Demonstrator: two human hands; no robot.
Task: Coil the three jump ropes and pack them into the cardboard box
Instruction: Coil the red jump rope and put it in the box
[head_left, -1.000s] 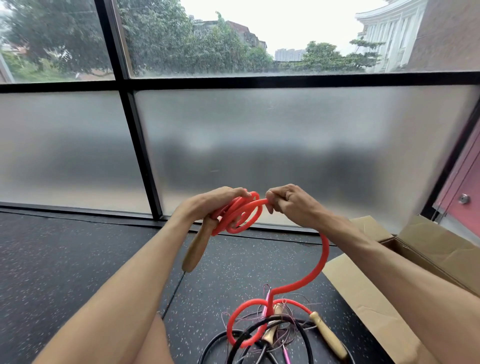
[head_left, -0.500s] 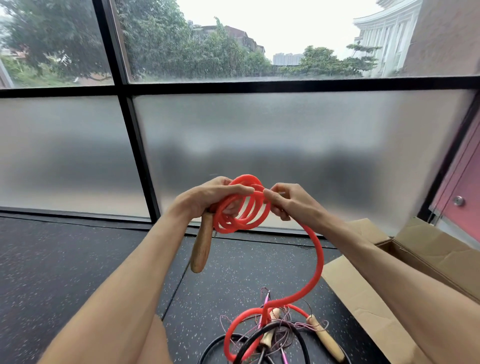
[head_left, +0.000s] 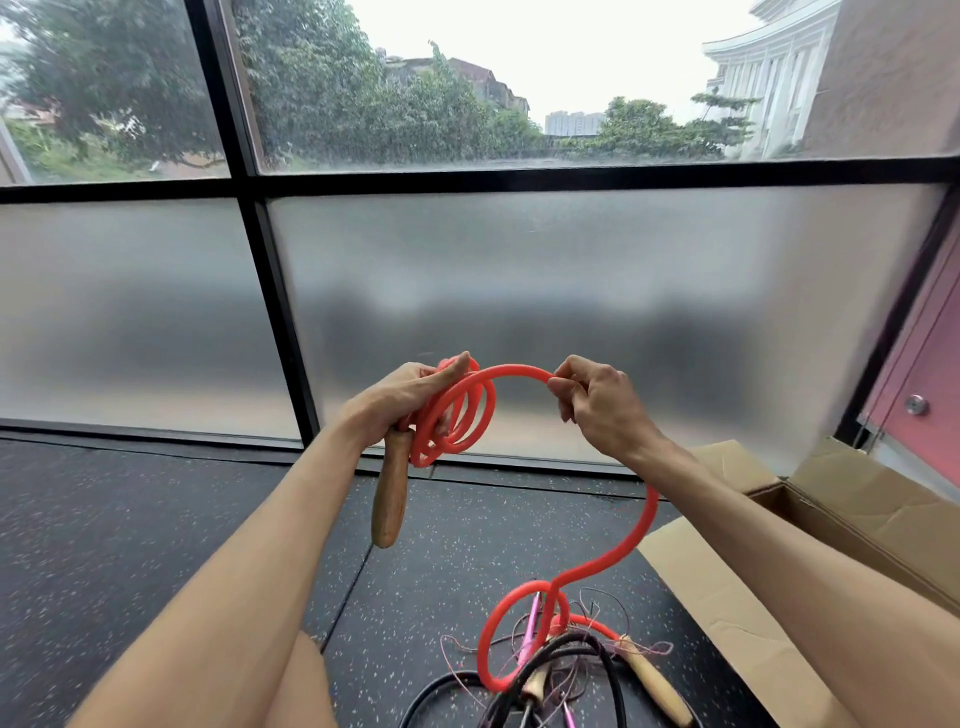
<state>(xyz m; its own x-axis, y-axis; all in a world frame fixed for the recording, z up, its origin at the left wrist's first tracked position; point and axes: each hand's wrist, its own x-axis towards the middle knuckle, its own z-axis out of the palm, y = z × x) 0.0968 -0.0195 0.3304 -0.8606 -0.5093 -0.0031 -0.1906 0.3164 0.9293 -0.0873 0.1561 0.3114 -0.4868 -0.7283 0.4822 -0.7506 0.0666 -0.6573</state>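
Hands coiling red jump rope (head_left: 631, 540) above floor.
Left hand (head_left: 410, 397) closed on coils and wooden handle (head_left: 390, 493); right hand (head_left: 597, 402) pinches the rope strand. Cardboard box (head_left: 852, 512) open at right.

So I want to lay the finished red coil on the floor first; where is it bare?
Bare dark floor lies left of the left forearm, up to the window frame. The rope pile crowds the bottom centre, and the cardboard box takes the right.
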